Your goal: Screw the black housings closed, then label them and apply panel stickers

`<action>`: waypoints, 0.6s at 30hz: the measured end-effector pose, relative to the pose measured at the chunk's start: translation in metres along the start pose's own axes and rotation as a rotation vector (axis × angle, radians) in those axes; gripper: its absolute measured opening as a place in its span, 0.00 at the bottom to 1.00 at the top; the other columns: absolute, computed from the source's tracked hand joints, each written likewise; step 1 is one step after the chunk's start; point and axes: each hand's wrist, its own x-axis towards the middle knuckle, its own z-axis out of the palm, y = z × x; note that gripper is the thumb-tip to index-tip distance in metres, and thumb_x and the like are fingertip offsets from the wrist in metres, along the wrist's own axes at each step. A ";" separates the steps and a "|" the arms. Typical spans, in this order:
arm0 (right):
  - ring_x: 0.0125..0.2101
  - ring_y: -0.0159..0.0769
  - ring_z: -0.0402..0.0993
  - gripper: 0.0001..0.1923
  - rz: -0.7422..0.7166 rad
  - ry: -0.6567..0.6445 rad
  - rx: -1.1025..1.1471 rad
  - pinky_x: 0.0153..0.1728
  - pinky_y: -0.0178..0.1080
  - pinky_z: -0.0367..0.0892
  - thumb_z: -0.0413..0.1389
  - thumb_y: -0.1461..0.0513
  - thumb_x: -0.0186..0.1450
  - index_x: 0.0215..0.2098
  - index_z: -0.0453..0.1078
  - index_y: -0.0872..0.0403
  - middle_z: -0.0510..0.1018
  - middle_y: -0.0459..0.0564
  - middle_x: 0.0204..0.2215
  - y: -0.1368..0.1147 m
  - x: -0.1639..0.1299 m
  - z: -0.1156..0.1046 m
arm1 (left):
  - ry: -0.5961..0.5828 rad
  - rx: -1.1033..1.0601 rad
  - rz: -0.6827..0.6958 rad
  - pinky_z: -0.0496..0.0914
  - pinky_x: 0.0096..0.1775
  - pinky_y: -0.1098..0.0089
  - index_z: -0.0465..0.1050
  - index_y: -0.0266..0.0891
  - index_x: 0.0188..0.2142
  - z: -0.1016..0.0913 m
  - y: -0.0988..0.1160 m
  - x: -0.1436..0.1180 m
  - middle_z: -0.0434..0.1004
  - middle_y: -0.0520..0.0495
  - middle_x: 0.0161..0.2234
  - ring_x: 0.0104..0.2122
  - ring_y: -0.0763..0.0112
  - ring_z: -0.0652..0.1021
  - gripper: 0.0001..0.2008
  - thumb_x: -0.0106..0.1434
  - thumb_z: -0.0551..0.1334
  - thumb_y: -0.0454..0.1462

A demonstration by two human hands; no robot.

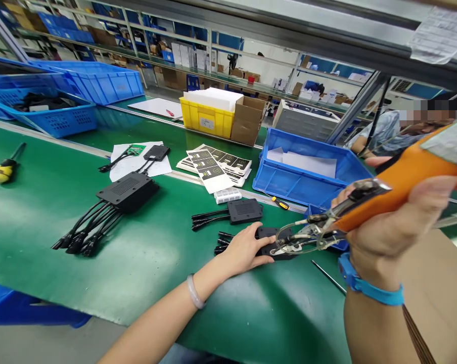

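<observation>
My right grip (390, 237) wraps one orange tool (399, 174), its tip over the one black box (267, 232) my left grip (244, 248) clasps on the green table (156, 283); just beyond lie one similar box (245, 210), one white block (227, 195) and one yellow-and-black screwdriver (280, 203)

Rectangular black enclosure (265, 232); orange-bodied handheld tool (403, 174) with metal nose (311, 231).
Enclosure lay flat on the green benchtop (118, 273), black cables (223, 242) leftward; tool was tilted, nose over enclosure, contact unconfirmed.
</observation>
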 end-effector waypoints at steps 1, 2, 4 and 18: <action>0.19 0.35 0.67 0.24 -0.013 -0.014 -0.015 0.16 0.38 0.63 0.48 0.41 0.64 0.29 0.71 0.51 0.66 0.46 0.18 0.004 -0.005 -0.001 | 0.009 0.003 0.002 0.69 0.54 0.52 0.68 0.46 0.59 0.000 0.000 0.000 0.58 0.35 0.61 0.56 0.47 0.70 0.27 0.63 0.64 0.51; 0.17 0.34 0.65 0.25 -0.009 -0.032 -0.028 0.14 0.37 0.60 0.47 0.42 0.64 0.28 0.70 0.51 0.66 0.46 0.17 0.009 -0.009 -0.002 | 0.013 0.010 0.003 0.70 0.53 0.53 0.69 0.46 0.58 0.000 0.000 0.000 0.60 0.36 0.59 0.54 0.49 0.72 0.26 0.63 0.64 0.50; 0.15 0.32 0.64 0.26 0.018 -0.065 -0.044 0.12 0.36 0.57 0.46 0.42 0.64 0.27 0.71 0.52 0.68 0.47 0.19 0.016 -0.016 -0.006 | 0.016 0.028 0.002 0.72 0.51 0.54 0.69 0.46 0.58 0.001 0.000 0.001 0.61 0.36 0.57 0.51 0.51 0.73 0.25 0.63 0.64 0.49; 0.11 0.32 0.62 0.23 0.018 -0.107 -0.010 0.11 0.35 0.57 0.50 0.44 0.63 0.34 0.71 0.54 0.68 0.42 0.14 0.025 -0.039 -0.006 | 0.024 0.021 -0.010 0.72 0.49 0.55 0.70 0.46 0.57 0.003 0.002 0.003 0.62 0.38 0.54 0.48 0.54 0.73 0.24 0.63 0.65 0.48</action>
